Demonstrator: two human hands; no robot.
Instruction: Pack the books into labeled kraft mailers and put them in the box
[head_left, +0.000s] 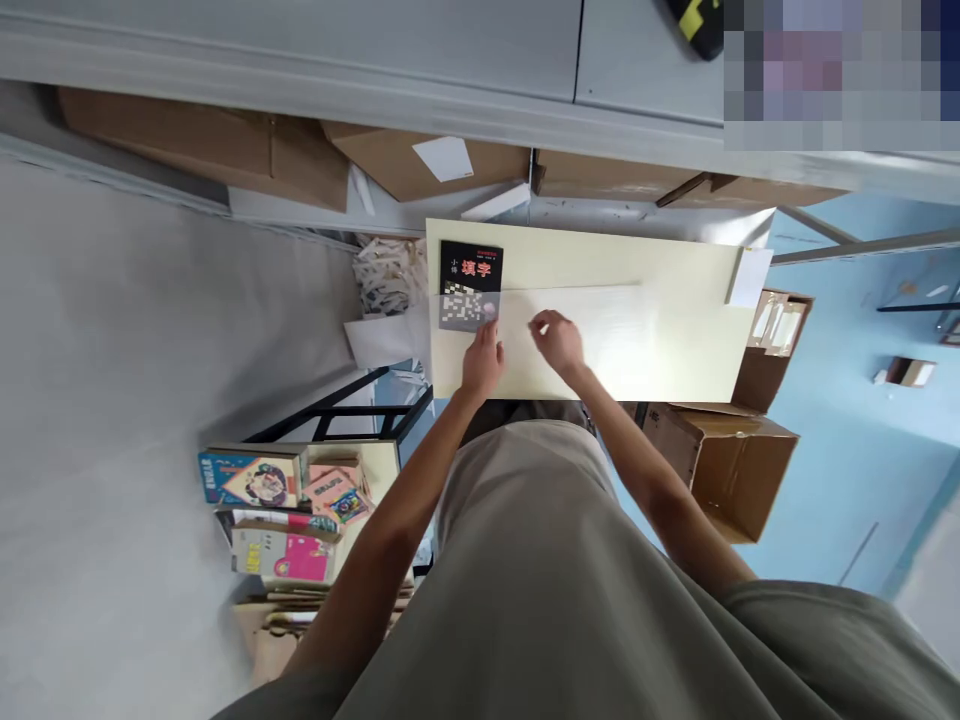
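A black book (471,262) with red lettering and a crossword grid lies at the left of a pale yellow tabletop (675,270). A clear plastic sheet (607,315) covers the book's lower part and stretches right across the table. My left hand (484,362) rests at the book's lower right corner, its fingers stretched out over the sheet. Just right of it, my right hand (559,342) is over the sheet, thumb and fingers drawn together. Anything between those fingertips is too small to make out.
A small white stack (749,278) sits at the table's right end. Several books (262,478) are piled on a lower stand to my left. An open cardboard box (739,480) stands on the right. White paper scraps (386,275) fill a container left of the table; cardboard boxes (427,160) line a shelf behind.
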